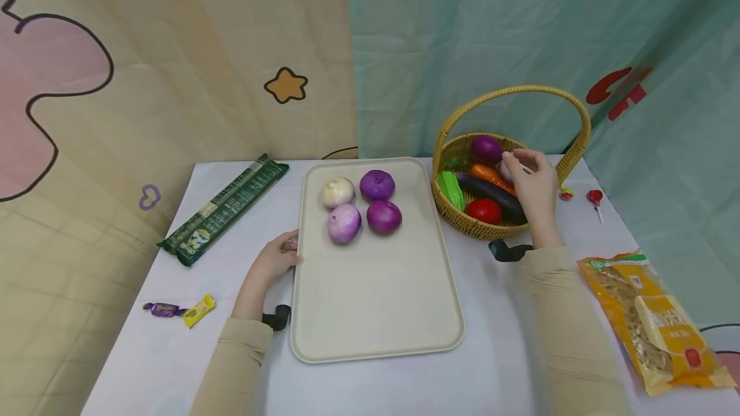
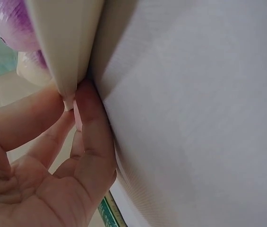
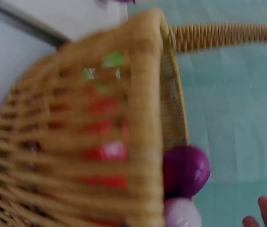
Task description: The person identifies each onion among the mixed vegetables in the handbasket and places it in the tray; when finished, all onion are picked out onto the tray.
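Observation:
My left hand point(image 1: 276, 259) pinches the left rim of a beige tray point(image 1: 376, 300), thumb above and fingers beneath, as the left wrist view shows. Several onions lie at the tray's far end: a whitish onion point(image 1: 338, 192), a pale purple onion point(image 1: 344, 223) and darker ones. Over the right side of a wicker basket point(image 1: 482, 231) hovers my right hand point(image 1: 534, 188), fingers slightly bent and holding nothing. Beneath it in the basket are a dark purple onion point(image 3: 187, 171) and a pale onion point(image 3: 182, 213), partly hidden by the hand in the head view.
The basket also holds an eggplant point(image 1: 491, 196), a tomato point(image 1: 484, 211), a green pepper point(image 1: 451, 190) and an orange vegetable point(image 1: 488, 176); its handle arches overhead. Green packets point(image 1: 225, 210) and candies point(image 1: 199, 311) lie left, lollipops point(image 1: 595, 197) and a yellow bag point(image 1: 659, 326) right.

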Available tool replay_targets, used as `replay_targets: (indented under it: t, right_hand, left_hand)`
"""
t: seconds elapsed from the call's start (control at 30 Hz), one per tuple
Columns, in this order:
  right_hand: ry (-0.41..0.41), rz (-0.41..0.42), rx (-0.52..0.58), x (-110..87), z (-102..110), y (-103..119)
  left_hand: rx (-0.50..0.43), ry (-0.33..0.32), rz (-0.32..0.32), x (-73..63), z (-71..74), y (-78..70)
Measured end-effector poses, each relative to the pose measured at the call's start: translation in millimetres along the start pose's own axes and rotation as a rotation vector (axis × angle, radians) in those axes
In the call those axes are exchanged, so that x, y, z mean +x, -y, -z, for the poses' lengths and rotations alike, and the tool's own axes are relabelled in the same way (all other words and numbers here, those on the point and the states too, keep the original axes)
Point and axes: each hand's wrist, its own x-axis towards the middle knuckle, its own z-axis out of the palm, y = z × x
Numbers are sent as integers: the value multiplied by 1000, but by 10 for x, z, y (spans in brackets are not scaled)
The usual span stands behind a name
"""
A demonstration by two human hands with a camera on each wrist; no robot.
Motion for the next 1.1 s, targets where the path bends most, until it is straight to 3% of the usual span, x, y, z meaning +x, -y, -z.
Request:
replay_targets:
  t: [0.17,0.43,0.83,1.1]
  right_hand:
    - [-23,-117,9,226,74,-28]
    - [-14,-225,45,442,6,64]
    - [-3,-314,-34,525,-149,-177]
    - [25,-333,-153,562,-169,-338]
  left_hand:
    - [9,-6,-2,-10,30,1]
    - [12,-1,-1,-21,50,48]
    - [-25,-2,-16,-14,31,39]
    - [-29,-1,-11,9,-22,44]
